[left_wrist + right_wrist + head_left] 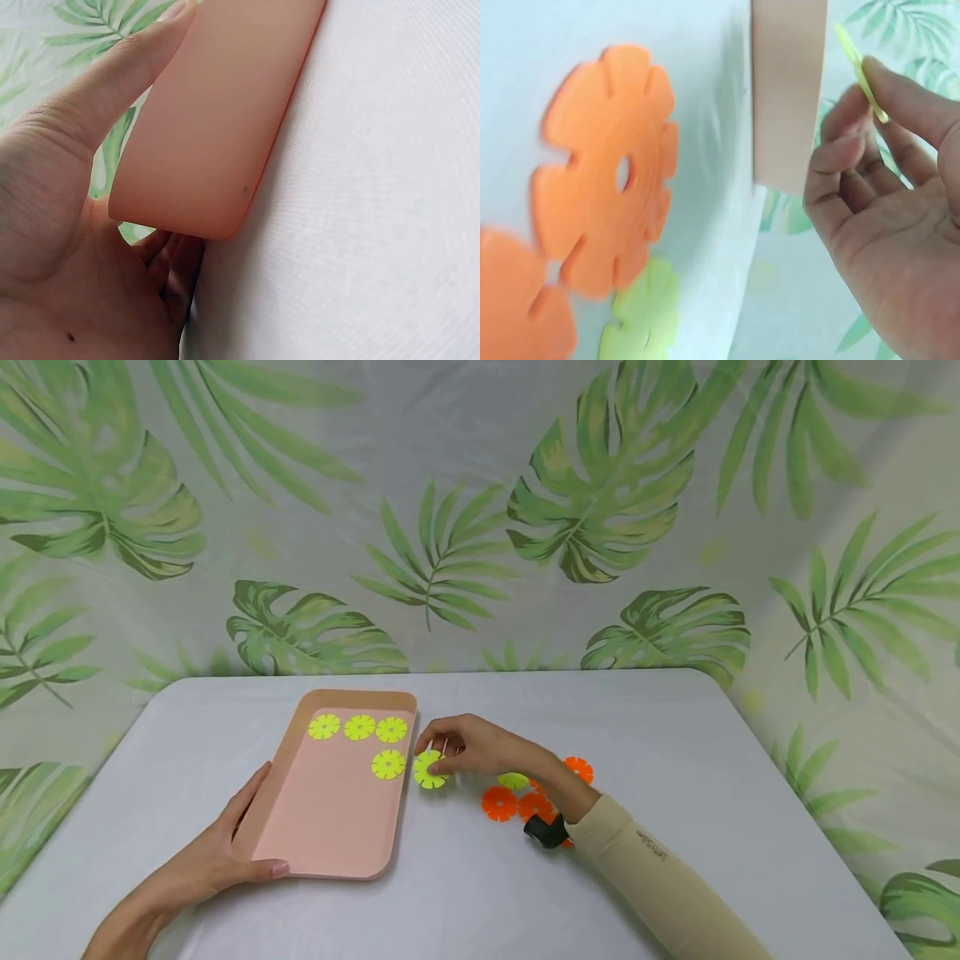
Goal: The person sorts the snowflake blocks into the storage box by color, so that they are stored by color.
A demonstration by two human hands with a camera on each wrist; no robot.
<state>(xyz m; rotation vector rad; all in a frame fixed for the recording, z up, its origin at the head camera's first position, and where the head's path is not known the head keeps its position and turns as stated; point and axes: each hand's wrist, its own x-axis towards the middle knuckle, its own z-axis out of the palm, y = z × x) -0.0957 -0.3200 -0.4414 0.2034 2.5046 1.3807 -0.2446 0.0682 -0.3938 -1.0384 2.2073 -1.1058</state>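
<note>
A: Right grip status?
B: Pinched on a yellow disc, lower centre of frame, just right of the pink tray; presumably suits a thin piece.
A: Left grip?
B: Clamped round the tray's lower-left corner, likely steadying it.

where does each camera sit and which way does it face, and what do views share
Head: worn on the head, facing forward and down at the table and pink tray; the left hand, right hand and beige sleeve show.
Left wrist: on that wrist, facing the tray's outer side; part of the left hand shows.
Right wrist: on that wrist, facing past orange discs toward the tray's side; the right hand shows, pinching a yellow disc.
Shared: all three show the tray; head and right wrist share the pinched disc.
</note>
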